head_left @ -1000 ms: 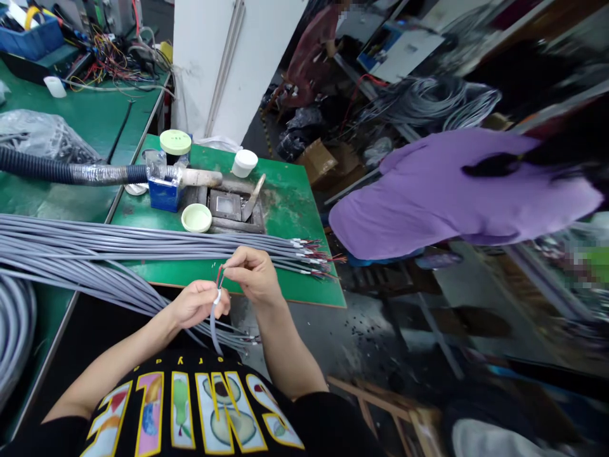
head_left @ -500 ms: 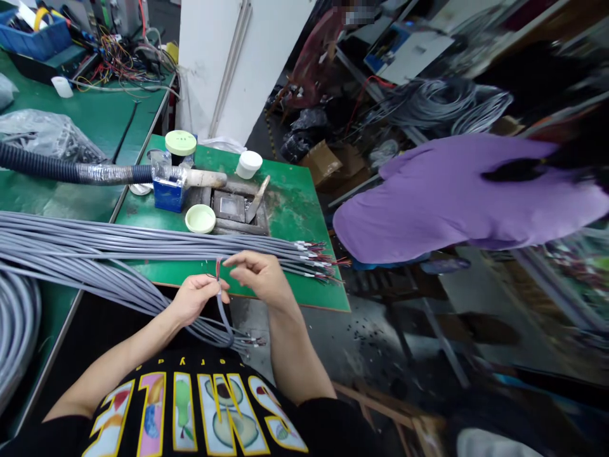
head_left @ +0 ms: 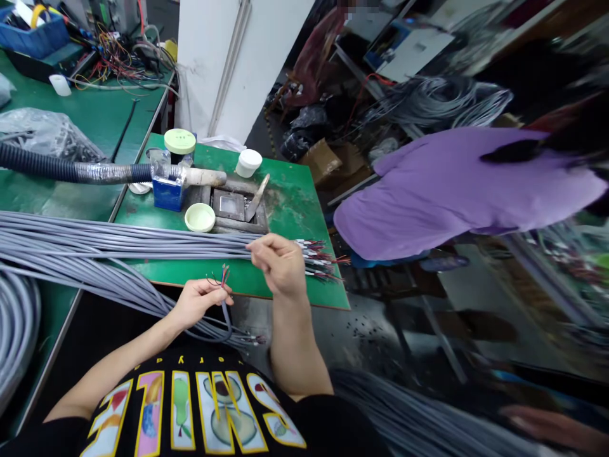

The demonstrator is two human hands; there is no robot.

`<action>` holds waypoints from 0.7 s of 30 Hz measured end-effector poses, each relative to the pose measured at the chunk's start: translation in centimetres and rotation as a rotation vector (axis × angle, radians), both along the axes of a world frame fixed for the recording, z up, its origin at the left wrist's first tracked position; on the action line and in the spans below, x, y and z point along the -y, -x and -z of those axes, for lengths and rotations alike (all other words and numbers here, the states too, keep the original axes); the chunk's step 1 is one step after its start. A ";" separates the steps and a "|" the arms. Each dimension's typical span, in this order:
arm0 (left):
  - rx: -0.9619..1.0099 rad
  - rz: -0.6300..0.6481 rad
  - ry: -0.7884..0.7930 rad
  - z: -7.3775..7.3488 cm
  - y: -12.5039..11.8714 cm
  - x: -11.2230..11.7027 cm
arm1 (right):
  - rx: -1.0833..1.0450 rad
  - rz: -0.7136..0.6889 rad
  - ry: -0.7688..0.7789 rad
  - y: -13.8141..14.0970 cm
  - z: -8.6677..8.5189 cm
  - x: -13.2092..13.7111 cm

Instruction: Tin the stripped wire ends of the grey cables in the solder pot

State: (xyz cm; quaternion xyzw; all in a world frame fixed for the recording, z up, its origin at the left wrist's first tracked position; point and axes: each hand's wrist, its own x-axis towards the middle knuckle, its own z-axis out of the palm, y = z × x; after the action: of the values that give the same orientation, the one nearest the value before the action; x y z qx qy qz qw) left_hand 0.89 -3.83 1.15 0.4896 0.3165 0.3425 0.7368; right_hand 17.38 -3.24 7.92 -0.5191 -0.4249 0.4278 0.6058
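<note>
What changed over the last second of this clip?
The right hand moved away from the coloured wire ends, forward and rightward, and its fingers reached the grey cable bundle. The left hand kept hold of the single grey cable. The green workbench stayed as it was.

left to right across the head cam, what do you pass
coiled grey cable → left hand gripping a grey cable end → right hand → stripped cable ends → co-worker's purple shirt

Bright even light, fisheye-bent edges, slight blur
</note>
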 end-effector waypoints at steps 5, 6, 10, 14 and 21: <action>0.010 -0.014 -0.050 -0.2 -0.2 -0.5 | 0.133 -0.370 0.191 0.0 0.0 1.0; 0.014 0.002 -0.057 -0.3 -0.3 -0.6 | 0.115 -0.381 0.187 0.3 0.2 1.1; 0.039 0.052 -0.007 -0.4 -0.3 -0.7 | 0.107 -0.322 0.100 1.1 0.6 0.7; 0.033 -0.067 0.066 -0.5 -0.2 -0.9 | 0.244 -0.145 -0.042 1.8 0.8 0.7; 0.067 -0.267 0.198 -1.0 -0.5 -1.6 | 0.514 0.071 -0.161 3.2 0.8 2.0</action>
State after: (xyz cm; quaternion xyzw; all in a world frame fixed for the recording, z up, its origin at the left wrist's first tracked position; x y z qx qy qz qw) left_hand 1.36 -2.20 2.19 0.3566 0.3862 0.4205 0.7395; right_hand 14.15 -5.25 7.10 -0.5751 -0.5791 0.2254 0.5321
